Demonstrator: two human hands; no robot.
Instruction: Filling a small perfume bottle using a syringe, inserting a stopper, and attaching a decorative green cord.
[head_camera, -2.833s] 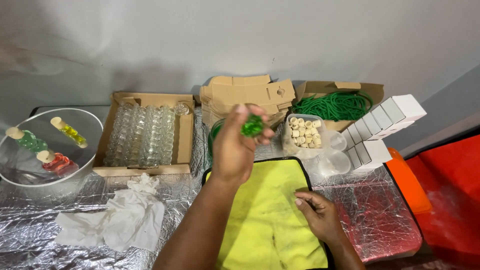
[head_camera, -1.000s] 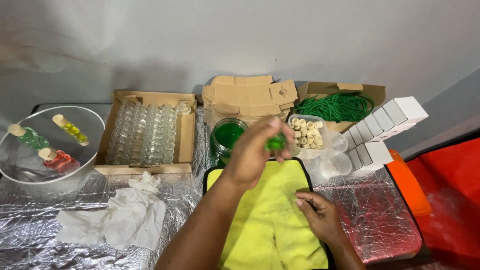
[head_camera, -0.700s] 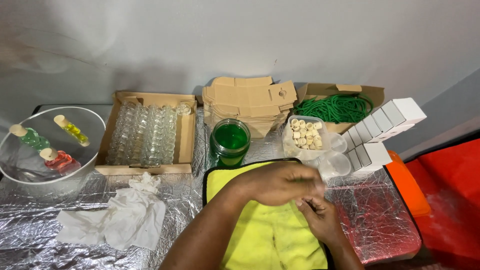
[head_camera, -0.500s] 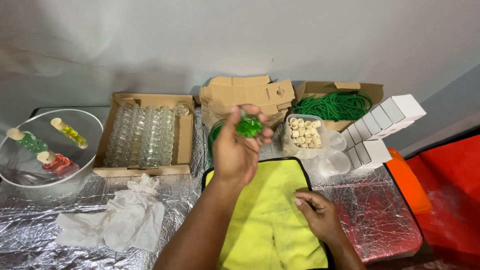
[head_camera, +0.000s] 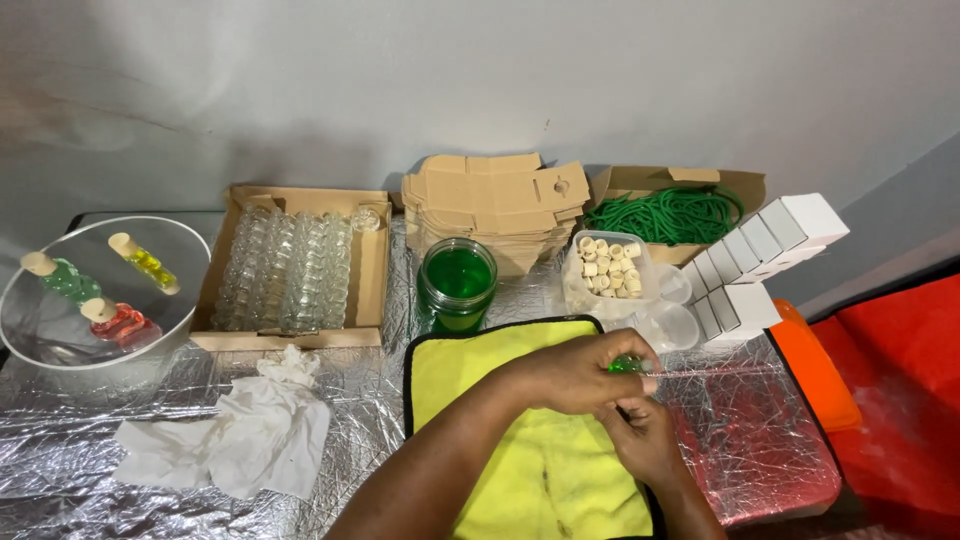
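My left hand (head_camera: 575, 372) is closed around a dropper with a green-filled bulb (head_camera: 628, 364). Its thin clear tube (head_camera: 720, 371) points right over the foil. Just below, touching it, my right hand (head_camera: 640, 440) has its fingers curled up against the left hand, and whatever it holds is hidden. Both hands hover over a yellow cloth (head_camera: 480, 390) with a black edge. A glass jar of green liquid (head_camera: 457, 284) stands uncovered behind the cloth.
Cardboard tray of small empty glass bottles (head_camera: 290, 268). Glass bowl (head_camera: 60, 345) holding three corked bottles of coloured liquid, far left. Crumpled white tissue (head_camera: 250, 430). Tub of corks (head_camera: 608, 274), flat cardboard boxes (head_camera: 500, 195), green cord (head_camera: 665, 214), white boxes (head_camera: 765, 245), orange lid (head_camera: 815, 375).
My left hand, raised over the green jar half a second ago, has come down and right to meet my right hand over the cloth. The jar is now uncovered.
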